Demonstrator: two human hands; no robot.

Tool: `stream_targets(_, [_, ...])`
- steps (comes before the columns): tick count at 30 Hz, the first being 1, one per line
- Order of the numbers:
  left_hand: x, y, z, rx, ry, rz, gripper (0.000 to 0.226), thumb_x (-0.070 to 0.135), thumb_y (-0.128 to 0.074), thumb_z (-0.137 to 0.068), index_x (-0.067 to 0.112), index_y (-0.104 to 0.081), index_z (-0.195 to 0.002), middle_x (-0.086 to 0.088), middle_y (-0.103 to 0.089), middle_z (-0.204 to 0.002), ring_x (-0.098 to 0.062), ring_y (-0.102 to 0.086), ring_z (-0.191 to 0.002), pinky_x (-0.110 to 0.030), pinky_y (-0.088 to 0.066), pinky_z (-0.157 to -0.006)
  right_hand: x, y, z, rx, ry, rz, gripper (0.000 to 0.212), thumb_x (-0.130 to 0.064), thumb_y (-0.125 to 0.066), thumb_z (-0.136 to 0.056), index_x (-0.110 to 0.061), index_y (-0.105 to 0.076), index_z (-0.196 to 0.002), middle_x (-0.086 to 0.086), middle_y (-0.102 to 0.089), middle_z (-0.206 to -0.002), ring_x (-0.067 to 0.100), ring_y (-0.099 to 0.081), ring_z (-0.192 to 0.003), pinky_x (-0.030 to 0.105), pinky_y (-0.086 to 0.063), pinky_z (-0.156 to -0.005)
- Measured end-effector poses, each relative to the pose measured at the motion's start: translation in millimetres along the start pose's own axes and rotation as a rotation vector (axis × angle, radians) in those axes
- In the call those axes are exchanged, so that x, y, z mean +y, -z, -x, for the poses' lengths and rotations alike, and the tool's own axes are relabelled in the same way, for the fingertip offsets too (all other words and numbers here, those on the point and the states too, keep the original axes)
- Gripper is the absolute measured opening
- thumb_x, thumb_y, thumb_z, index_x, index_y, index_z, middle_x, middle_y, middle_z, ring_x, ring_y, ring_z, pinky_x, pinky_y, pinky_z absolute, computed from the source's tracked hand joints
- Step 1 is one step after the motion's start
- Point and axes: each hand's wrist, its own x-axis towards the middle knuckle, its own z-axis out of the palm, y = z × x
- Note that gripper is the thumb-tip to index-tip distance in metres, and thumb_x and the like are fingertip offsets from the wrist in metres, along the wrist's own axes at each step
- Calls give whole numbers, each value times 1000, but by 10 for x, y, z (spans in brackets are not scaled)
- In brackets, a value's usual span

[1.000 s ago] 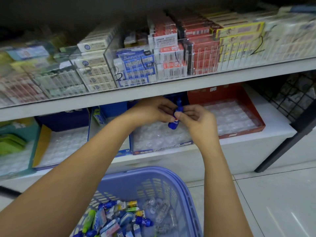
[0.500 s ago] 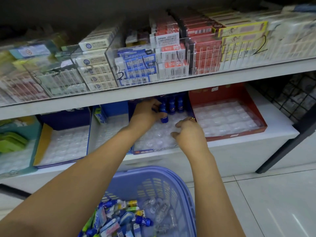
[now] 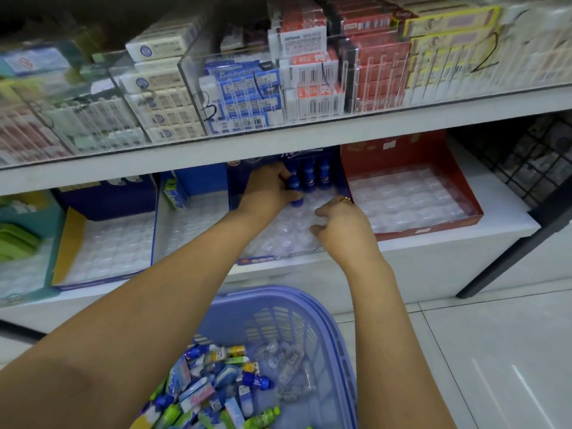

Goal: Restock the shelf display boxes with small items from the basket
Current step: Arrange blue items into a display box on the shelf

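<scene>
With the left hand, grips a small dark-blue plastic bottle at 12 o'clock, in the back of the blue cardboard display box, just beside matching blue bottles standing in its rear row. With the right hand, rests curled fingers on the box's clear plastic blister tray toward 3 o'clock; fingertips hidden, so cannot tell whether pinching anything. Stands over a lilac plastic basket at 6 o'clock, holding mixed small blue, green and white items.

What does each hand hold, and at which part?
The left hand grips a small blue bottle around its middle; whether the right hand holds anything cannot be told.
</scene>
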Motion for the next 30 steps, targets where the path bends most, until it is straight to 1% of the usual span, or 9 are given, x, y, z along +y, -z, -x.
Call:
stream_targets(4, [12, 47, 131, -28, 19, 6, 41, 19, -78, -75, 16, -59, -110, 1, -64, -93, -11, -60, -85, -15, -42, -67, -109, 123, 113, 13, 9, -37, 34, -20, -62, -87, -8, -63, -118, 14, -53, -125, 27, -54, -110, 30, -42, -92])
stream_targets(7, [74, 175, 287, -26, 68, -15, 45, 26, -75, -78, 13, -59, -118, -3, -68, -106, -16, -63, -98, -21, -47, -77, -273, 248, 262, 53, 5, -188, 21, -23, -68, -83, -12, -69, -100, 5, -65, -100, 12, -60, -82, 15, -45, -71])
stream_targets(9, [43, 362, 531, 86, -8, -43, 24, 29, -68, -83, 14, -66, -102, -4, -71, -95, -18, -66, -90, -24, -50, -77, -445, 309, 396, -51, 26, -277, 12, -25, -72, -79, -14, -70, -85, -5, -65, -75, 2, -56, -64, 9, -43, -57])
stream_targets(11, [-113, 549, 929, 187, -114, 6, 16, 31, -62, -86, 16, -64, -80, -3, -69, -74, -21, -67, -72, -31, -54, -69, -625, 253, 520, -266, 60, -257, 13, -27, -75, -76, -15, -69, -78, -6, -63, -68, 8, -59, -63, 22, -50, -64])
stream_targets(14, [-637, 644, 1595, 151, -86, -31, 22, 30, -59, -88, 14, -62, -74, -2, -67, -66, -21, -64, -63, -32, -51, -62, -846, -116, 671, -597, 94, -40, 20, -33, -74, -76, -14, -71, -83, 3, -69, -79, 19, -65, -77, 32, -52, -76])
stream_targets(18, [-1553, 387, 2203, -268, 141, -259, 21, 22, -55, -92, 5, -67, -89, -10, -70, -88, -26, -65, -84, -32, -47, -73, -871, -977, 888, -836, 46, 120, 30, -31, -70, -81, -6, -70, -97, 11, -70, -98, 26, -65, -91, 34, -51, -79])
stream_targets(22, [-2220, 118, 2597, -610, 294, -419, 34, 23, -55, -93, 6, -57, -122, -15, -60, -121, -30, -56, -109, -33, -43, -86, -615, -1729, 1155, -928, -1, 300, 20, -27, -63, -87, -10, -60, -76, 16, -59, -87, 23, -58, -89, 28, -43, -68])
stream_targets(26, [-2586, 120, 2808, -550, 431, -451, 44, 5, -54, -89, 9, -47, -132, -15, -47, -132, -30, -57, -105, -35, -47, -82, -282, -2207, 1422, -902, -126, 290, 23, -13, -46, -93, -7, -55, -114, 20, -56, -115, 32, -55, -114, 31, -40, -84])
stream_targets(30, [-2730, 176, 2789, -476, 460, -472, 43, -3, -52, -86, 7, -52, -128, -17, -47, -131, -33, -56, -109, -37, -48, -87, -179, -2403, 1535, -859, -135, 266, 28, -14, -48, -93, -5, -54, -119, 16, -59, -121, 30, -56, -112, 30, -42, -86])
